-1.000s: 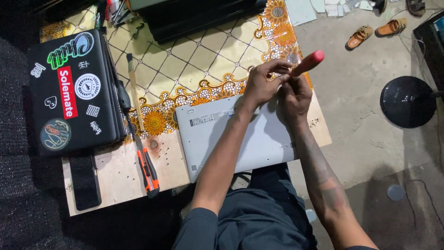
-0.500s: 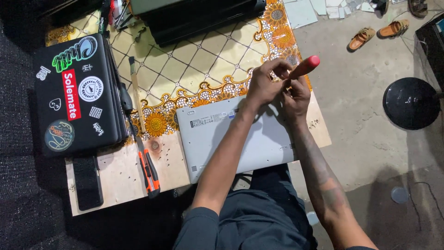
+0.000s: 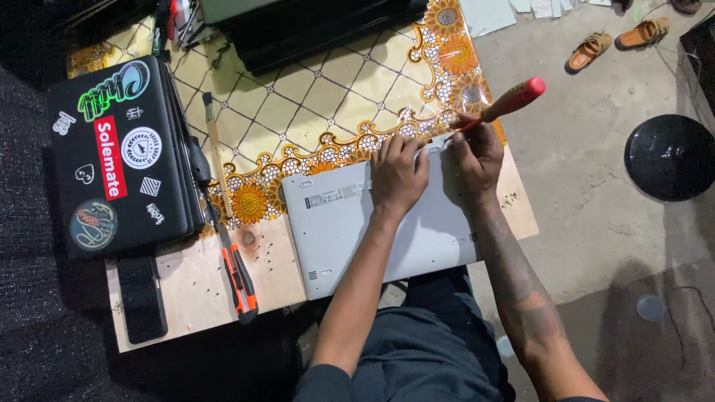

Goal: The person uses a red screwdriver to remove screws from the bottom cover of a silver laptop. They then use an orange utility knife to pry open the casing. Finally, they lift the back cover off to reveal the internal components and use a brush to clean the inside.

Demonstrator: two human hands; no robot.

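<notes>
My left hand has dropped flat, fingers spread, onto the silver laptop at centre frame; my right hand grips the red-handled screwdriver, tip now at its upper edge.

An informal repair workshop set up on a bare concrete floor.

At 9 o'clock lies a black laptop covered in stickers; a silver laptop sits underside-up on the low wooden table beside an orange utility knife; sandals lie at 1 o'clock.
</notes>
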